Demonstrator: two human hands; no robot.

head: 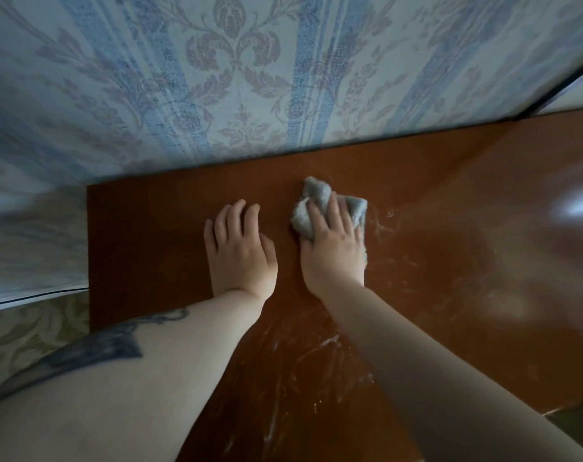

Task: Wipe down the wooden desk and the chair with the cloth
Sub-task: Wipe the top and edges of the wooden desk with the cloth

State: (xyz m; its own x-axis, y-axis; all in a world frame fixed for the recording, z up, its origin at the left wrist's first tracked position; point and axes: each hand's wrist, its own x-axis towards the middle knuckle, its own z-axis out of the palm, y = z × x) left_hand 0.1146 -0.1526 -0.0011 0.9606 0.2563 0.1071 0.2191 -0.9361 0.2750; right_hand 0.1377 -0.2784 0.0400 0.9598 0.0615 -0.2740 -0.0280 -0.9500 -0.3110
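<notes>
The reddish-brown wooden desk (433, 208) fills the middle and right of the view, its top streaked with pale wet smears. A crumpled grey cloth (311, 200) lies on it near the back edge. My right hand (333, 251) presses flat on the cloth, fingers spread over it, with cloth showing beyond the fingertips and at the right of the palm. My left hand (240, 248) rests palm down on the bare desk top just left of the cloth, fingers straight and holding nothing. No chair is in view.
Patterned blue and grey wallpaper (237, 71) rises directly behind the desk's back edge. The desk's left edge (88, 255) drops to a patterned floor (27, 331). A dark frame edge (563, 85) stands at the back right corner.
</notes>
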